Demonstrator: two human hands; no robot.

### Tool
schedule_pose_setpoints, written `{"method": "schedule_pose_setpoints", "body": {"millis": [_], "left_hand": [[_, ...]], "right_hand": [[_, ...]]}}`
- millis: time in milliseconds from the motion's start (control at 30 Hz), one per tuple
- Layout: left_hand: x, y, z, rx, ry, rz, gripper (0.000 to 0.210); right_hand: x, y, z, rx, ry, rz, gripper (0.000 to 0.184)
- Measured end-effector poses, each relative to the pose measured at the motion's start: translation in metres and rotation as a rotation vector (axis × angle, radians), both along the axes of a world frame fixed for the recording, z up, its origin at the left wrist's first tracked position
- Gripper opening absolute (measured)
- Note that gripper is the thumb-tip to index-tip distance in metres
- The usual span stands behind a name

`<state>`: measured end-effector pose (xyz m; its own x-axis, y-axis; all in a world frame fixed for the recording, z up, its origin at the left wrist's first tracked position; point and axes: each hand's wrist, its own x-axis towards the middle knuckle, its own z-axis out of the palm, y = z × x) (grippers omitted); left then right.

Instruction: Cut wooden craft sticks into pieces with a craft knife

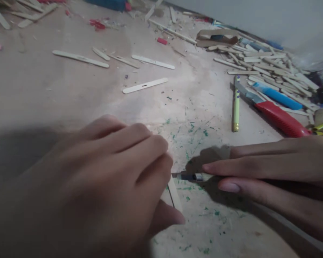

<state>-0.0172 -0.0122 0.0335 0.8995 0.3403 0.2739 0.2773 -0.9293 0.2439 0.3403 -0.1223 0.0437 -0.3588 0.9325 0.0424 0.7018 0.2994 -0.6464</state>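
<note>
Steadying left hand (115,179): I saw it closed over sticks (176,197).
Right hand (280,168): closed on tool (192,177).
Tool: light pressure suited best, I judged.

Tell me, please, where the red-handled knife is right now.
In the head view, the red-handled knife lies on the right side, just beyond the right hand, with its blade end by the far end of the yellow-green pencil.

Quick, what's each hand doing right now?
Left hand: closed, holding a pale strip.
Right hand: closed, pinching a slim tool.
</note>
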Motion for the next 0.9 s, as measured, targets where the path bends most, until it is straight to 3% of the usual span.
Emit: {"method": "schedule_pose_setpoints", "body": {"millis": [100, 267, 367, 700, 900], "left_hand": [[0.003, -0.004, 0.002, 0.057, 0.03, -0.042, 0.039], [0.004, 0.003, -0.003, 0.032, 0.05, -0.047, 0.029], [0.003, 0.006, -0.005, 0.001, 0.04, -0.054, 0.033], [0.003, 0.006, -0.01, -0.001, -0.011, -0.068, 0.037], [0.005, 0.007, -0.017, -0.005, -0.036, -0.056, 0.035]], "right_hand": [[-0.008, 0.008, 0.004, 0.003, 0.007, -0.016, 0.034], [-0.028, 0.02, 0.008, -0.03, 0.027, 0.011, 0.037], [-0.033, 0.02, 0.008, -0.019, -0.01, -0.018, 0.035], [-0.022, 0.003, 0.001, -0.036, -0.049, 0.059, 0.046], [-0.011, 0.006, 0.011, -0.016, -0.075, 0.067, 0.045]]}}
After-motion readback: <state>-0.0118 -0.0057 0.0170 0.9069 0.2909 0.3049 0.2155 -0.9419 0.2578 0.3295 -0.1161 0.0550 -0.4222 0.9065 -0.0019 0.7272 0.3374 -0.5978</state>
